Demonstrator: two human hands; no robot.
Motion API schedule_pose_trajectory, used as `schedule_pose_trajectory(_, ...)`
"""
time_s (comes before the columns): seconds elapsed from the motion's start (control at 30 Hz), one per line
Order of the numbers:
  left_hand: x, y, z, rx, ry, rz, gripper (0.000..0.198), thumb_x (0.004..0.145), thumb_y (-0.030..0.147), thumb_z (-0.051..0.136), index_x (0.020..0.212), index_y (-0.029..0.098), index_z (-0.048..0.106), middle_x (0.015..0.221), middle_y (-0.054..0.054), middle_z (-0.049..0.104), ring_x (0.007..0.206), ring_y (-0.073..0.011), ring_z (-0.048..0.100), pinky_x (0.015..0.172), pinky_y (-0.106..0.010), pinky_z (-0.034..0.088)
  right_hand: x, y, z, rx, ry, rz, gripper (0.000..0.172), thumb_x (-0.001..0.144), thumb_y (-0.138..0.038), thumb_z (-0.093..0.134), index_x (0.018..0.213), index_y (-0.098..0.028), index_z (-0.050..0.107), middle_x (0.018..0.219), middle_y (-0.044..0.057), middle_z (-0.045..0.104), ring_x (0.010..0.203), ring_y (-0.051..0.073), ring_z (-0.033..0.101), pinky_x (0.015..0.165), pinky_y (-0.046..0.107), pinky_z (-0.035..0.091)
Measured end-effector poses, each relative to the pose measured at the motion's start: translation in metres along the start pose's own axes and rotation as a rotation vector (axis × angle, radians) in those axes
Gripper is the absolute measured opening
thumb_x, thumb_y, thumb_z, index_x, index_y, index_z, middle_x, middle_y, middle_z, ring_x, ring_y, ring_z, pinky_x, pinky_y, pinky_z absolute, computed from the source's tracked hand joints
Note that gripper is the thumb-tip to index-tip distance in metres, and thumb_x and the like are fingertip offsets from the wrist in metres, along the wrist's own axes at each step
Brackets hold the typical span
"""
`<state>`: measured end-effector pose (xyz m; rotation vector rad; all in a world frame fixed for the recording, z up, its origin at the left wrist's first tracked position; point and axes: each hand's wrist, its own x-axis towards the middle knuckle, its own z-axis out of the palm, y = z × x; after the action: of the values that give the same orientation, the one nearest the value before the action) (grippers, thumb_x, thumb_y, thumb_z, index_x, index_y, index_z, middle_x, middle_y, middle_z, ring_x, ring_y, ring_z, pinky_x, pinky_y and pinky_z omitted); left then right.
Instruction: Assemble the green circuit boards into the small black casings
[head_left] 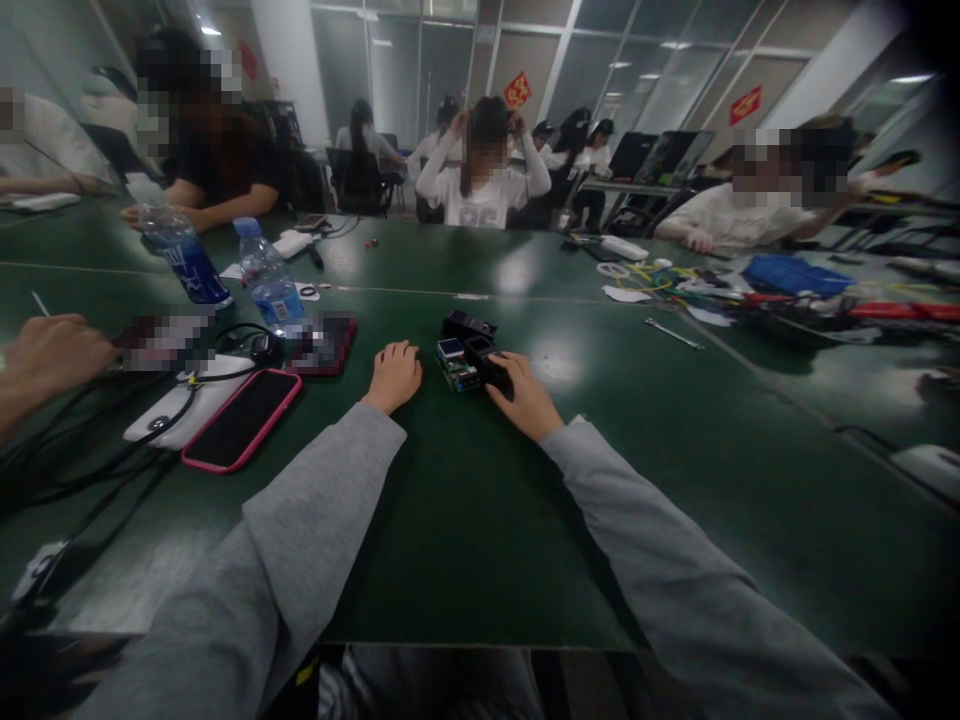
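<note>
My left hand [396, 376] rests on the green table [450, 540], palm down, with its fingers loosely bent and apart. Just right of it lies a small green circuit board [459, 372] with a little screen on top. Against the board's right side is a black plastic casing [480, 350], and my right hand [523, 395] grips its near edge between thumb and fingers. Behind both sits another black box-like piece [466, 323]. The underside of the casing is hidden by my fingers.
At left are a pink-edged phone [244, 420], a white power bank [176, 405], cables and two water bottles [270, 285]. Another person's hand [56, 360] is at the far left. Rightward lie a wrench [673, 334] and a wire pile [795, 285]. People sit across the table.
</note>
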<state>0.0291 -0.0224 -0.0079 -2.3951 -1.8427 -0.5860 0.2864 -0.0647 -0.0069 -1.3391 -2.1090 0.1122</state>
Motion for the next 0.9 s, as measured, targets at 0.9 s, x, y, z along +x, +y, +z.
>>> schedule_pose_trajectory(0.9,0.000,-0.003,0.004,0.007,0.027,0.010,0.042,0.096,0.026,0.034,0.130,0.013,0.054,0.140,-0.013,0.052,0.129,-0.0263,0.044,0.106,-0.045,0.038,0.002,-0.012,-0.001,-0.098,0.200,-0.051,0.042,0.096,-0.038,0.044,0.133,-0.020,0.046,0.136,0.015,0.043,0.130,0.030,0.041,0.109,0.054,0.038)
